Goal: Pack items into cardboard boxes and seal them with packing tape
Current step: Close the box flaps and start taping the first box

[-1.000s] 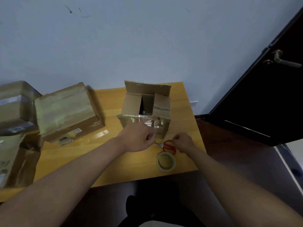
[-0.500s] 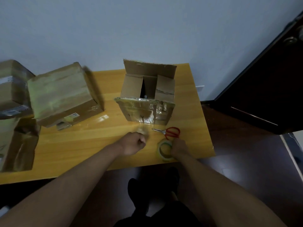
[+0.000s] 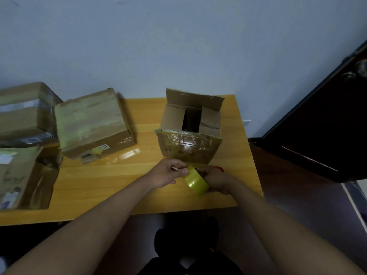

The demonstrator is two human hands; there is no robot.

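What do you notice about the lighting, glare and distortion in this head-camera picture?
Head view: dim, bluish room light; bright glare on the taped flap of the open box and a shiny streak on the table; the wide lens bows the table edges; the sealed box looks slightly smeared; the tape roll between both hands stays fairly sharp.

Bare forearms, no sleeves; dark trousers [image 3: 190, 262].

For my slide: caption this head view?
Both hands hold a tape roll before an open cardboard box on a wooden table.
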